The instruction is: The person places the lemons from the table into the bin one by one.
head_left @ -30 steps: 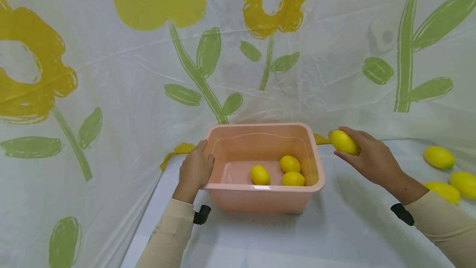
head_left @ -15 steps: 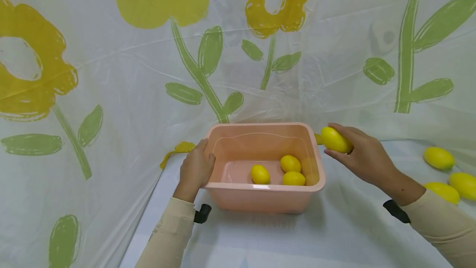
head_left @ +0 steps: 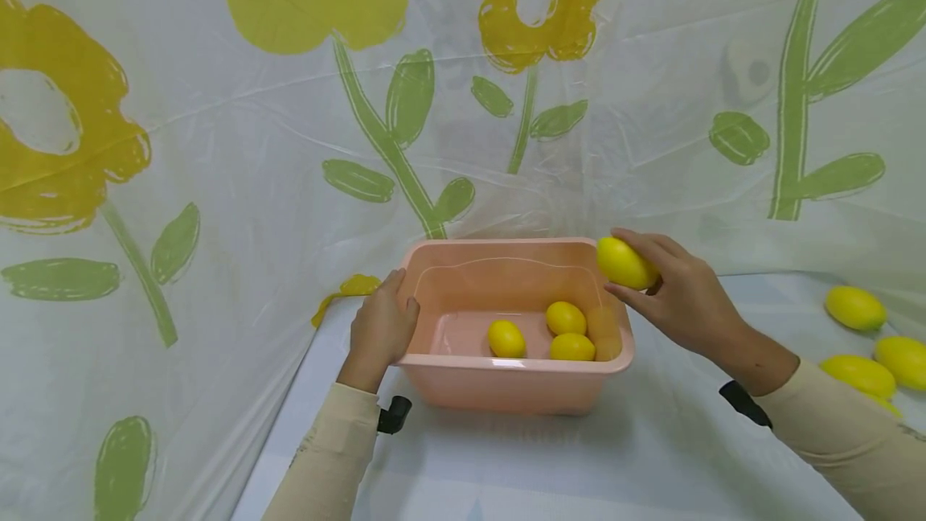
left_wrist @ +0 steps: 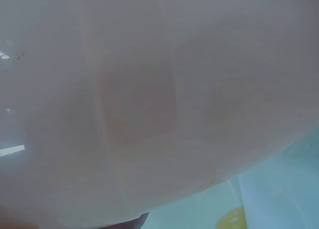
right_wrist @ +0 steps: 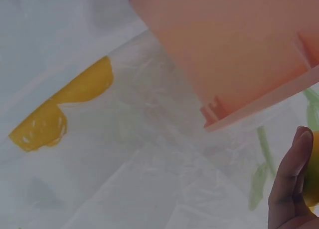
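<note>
A pink plastic basin (head_left: pixel 506 386) stands on the white tabletop in the head view. My left hand (head_left: pixel 382 328) grips its left rim, thumb over the inner side. Between the thumb and fingers of my right hand (head_left: pixel 683 288) is a yellow lemon (head_left: pixel 626 263), raised over the basin's right rim. Inside the basin lie three more lemons, one lemon (head_left: pixel 506 339) near the middle and two at the right. The right wrist view shows the basin's outer wall (right_wrist: pixel 229 49) and part of the held lemon (right_wrist: pixel 313 174). A pale, blurred surface fills most of the left wrist view.
Several loose lemons (head_left: pixel 856 308) lie on the table at the far right, some partly hidden by my right sleeve (head_left: pixel 839 424). Behind the basin hangs a white sheet (head_left: pixel 637 151) printed with yellow flowers and green leaves.
My right hand has carried its lemon leftward, from beside the basin to above its right rim. The left hand and the basin stay in place.
</note>
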Demonstrator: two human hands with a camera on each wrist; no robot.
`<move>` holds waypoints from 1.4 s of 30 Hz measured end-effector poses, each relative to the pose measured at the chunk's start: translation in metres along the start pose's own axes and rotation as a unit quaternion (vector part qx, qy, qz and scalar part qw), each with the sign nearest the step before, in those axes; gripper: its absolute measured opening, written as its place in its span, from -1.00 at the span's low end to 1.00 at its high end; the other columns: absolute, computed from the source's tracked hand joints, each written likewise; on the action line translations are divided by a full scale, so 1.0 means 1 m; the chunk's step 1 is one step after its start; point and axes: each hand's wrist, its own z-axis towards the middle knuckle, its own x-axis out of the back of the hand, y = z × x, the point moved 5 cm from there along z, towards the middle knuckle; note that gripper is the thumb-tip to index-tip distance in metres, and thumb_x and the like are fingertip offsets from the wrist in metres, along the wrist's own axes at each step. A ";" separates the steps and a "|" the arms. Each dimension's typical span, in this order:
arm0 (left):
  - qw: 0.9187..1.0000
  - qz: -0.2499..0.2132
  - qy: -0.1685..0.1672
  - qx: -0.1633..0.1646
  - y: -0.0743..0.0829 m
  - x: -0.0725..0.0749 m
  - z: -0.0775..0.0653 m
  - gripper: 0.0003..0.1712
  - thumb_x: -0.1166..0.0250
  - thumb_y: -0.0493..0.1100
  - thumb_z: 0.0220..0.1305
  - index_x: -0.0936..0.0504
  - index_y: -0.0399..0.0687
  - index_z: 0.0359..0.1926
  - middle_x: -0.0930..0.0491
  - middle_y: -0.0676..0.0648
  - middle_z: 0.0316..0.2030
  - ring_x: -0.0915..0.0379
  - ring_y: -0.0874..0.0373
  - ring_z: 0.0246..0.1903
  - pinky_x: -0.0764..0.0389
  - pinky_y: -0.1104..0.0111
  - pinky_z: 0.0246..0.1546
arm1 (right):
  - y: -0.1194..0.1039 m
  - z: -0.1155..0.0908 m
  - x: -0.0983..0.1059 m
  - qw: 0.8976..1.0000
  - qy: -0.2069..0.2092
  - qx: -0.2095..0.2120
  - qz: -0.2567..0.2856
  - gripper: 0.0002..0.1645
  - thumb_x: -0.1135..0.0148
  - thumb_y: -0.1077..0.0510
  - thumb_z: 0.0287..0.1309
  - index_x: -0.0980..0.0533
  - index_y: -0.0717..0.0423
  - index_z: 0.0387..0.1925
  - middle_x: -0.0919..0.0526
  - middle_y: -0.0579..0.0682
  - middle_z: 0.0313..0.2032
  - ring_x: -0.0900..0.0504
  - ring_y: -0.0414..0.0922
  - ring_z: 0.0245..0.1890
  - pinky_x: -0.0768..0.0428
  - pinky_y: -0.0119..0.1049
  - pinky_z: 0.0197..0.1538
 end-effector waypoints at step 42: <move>1.000 0.004 0.012 -0.011 0.000 0.000 0.001 -0.37 -0.02 0.00 0.25 -0.23 0.02 0.34 -0.27 -0.06 0.31 -0.39 -0.17 0.12 -0.46 -0.10 -0.07 | -0.018 0.014 -0.071 0.974 -0.225 -0.033 0.019 -0.18 -0.31 -0.13 -0.03 -0.20 -0.33 0.29 -0.35 0.03 0.14 -0.53 -0.09 -0.13 -0.60 -0.16 -0.05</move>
